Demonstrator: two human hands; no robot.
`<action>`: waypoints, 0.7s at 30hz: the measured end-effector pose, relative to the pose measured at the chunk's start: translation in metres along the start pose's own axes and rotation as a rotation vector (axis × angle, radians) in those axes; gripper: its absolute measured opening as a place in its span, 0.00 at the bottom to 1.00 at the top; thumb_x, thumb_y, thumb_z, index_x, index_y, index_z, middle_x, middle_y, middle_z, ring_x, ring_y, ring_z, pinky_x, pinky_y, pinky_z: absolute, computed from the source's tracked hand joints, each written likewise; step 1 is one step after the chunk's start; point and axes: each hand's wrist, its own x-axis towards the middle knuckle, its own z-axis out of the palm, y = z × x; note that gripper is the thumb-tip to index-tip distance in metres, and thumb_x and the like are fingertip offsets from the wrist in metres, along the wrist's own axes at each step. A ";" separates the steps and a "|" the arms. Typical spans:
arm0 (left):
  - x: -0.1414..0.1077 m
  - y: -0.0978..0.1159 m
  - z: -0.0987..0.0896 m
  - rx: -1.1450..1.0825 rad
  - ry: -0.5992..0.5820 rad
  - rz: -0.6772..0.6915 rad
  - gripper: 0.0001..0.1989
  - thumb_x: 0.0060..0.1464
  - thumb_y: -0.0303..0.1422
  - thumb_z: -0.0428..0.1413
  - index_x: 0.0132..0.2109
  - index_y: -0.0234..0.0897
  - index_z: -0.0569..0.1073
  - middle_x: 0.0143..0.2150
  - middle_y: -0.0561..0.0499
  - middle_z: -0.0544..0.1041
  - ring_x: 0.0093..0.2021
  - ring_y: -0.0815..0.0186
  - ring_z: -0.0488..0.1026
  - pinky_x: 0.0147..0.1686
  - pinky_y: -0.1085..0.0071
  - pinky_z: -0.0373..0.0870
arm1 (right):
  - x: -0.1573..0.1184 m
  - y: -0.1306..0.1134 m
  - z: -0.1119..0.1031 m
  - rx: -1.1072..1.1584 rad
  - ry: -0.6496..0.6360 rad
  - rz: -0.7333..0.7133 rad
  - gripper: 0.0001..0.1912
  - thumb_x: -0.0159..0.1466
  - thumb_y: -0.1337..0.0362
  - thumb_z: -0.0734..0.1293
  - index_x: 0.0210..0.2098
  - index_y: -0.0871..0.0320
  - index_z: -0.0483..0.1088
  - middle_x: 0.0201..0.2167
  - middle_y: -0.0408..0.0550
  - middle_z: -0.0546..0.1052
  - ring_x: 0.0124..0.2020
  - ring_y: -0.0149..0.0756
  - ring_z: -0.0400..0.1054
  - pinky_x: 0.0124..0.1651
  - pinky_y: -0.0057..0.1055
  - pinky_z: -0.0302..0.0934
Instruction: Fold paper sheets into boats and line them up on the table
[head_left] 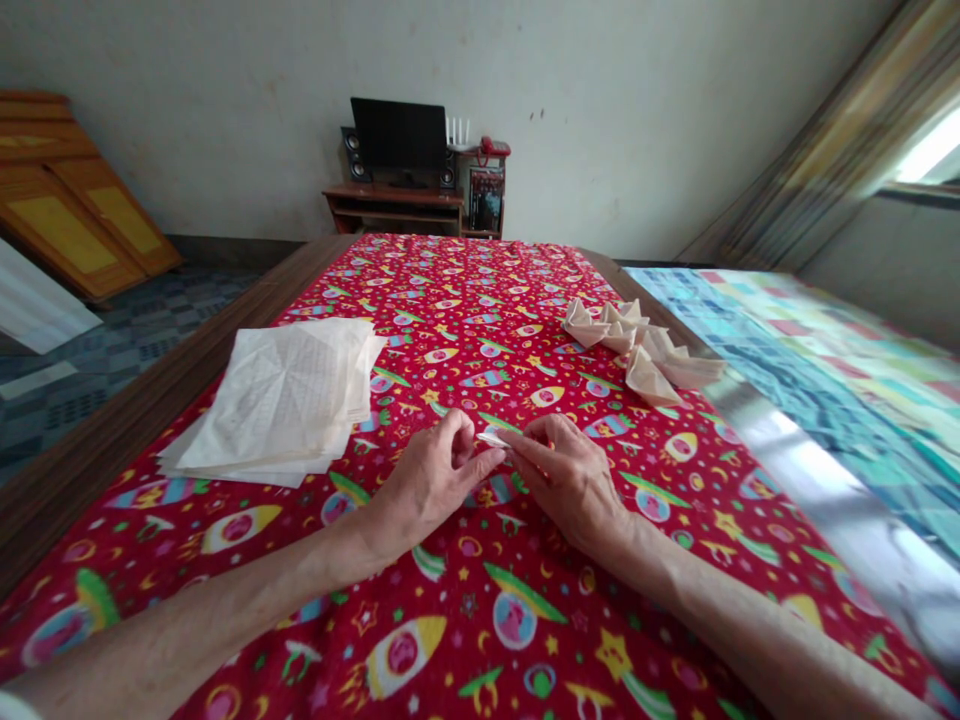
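Between my two hands, over the middle of the red cloth, is a small folded piece of pale paper [493, 438], mostly covered by the fingers. My left hand [442, 465] pinches its near left side with thumb and forefinger. From the other side my right hand [566, 465] closes on it, forefinger lying along the top. To the left lies a loose stack of thin off-white paper sheets [277, 395], the top one marked with radiating creases. Several folded paper shapes [652, 375] with pointed tips sit in a group at the right edge of the cloth.
The red printed cloth [405, 640] covers a long table with dark wooden edges [247, 310]. Beyond its far end stands a desk [397, 197] with a monitor [401, 135]. A bed with a patterned cover [780, 380] adjoins on the right; a wooden cabinet [75, 205] stands far left.
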 end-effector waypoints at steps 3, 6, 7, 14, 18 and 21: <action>-0.003 0.003 0.001 -0.099 -0.144 -0.040 0.15 0.58 0.44 0.51 0.30 0.38 0.64 0.21 0.58 0.69 0.20 0.71 0.67 0.21 0.76 0.63 | -0.001 0.002 0.001 0.008 0.010 0.024 0.13 0.66 0.61 0.60 0.45 0.53 0.75 0.29 0.47 0.71 0.28 0.32 0.64 0.27 0.27 0.58; -0.002 0.005 0.001 -0.153 -0.164 0.044 0.12 0.59 0.41 0.50 0.37 0.38 0.70 0.31 0.53 0.76 0.31 0.68 0.74 0.32 0.74 0.69 | -0.001 -0.001 0.000 0.081 -0.010 -0.025 0.13 0.67 0.63 0.60 0.46 0.56 0.73 0.32 0.49 0.73 0.31 0.33 0.65 0.31 0.28 0.61; -0.001 0.005 0.001 -0.135 -0.136 0.081 0.11 0.59 0.41 0.50 0.38 0.37 0.71 0.34 0.52 0.76 0.34 0.67 0.74 0.36 0.74 0.69 | -0.001 -0.003 0.000 0.113 -0.026 -0.058 0.13 0.67 0.63 0.60 0.47 0.57 0.73 0.34 0.50 0.73 0.33 0.33 0.66 0.33 0.29 0.62; 0.003 0.001 0.000 -0.022 -0.054 0.135 0.11 0.58 0.38 0.51 0.36 0.35 0.71 0.33 0.51 0.74 0.34 0.67 0.72 0.36 0.74 0.68 | -0.001 -0.007 0.003 0.339 -0.061 -0.110 0.14 0.67 0.65 0.60 0.50 0.58 0.69 0.41 0.52 0.74 0.38 0.35 0.69 0.39 0.32 0.67; 0.004 -0.002 0.000 -0.021 -0.080 0.164 0.10 0.59 0.37 0.50 0.36 0.36 0.71 0.34 0.51 0.74 0.34 0.68 0.72 0.36 0.74 0.68 | -0.001 -0.003 0.004 0.455 -0.065 -0.078 0.15 0.67 0.66 0.60 0.52 0.55 0.69 0.42 0.51 0.75 0.40 0.34 0.70 0.41 0.31 0.67; 0.005 -0.004 -0.001 -0.012 -0.095 0.173 0.10 0.60 0.37 0.49 0.37 0.36 0.71 0.34 0.51 0.74 0.35 0.67 0.73 0.37 0.74 0.68 | -0.001 -0.003 0.004 0.498 -0.065 -0.061 0.15 0.67 0.66 0.60 0.52 0.53 0.69 0.43 0.50 0.75 0.41 0.34 0.70 0.42 0.30 0.67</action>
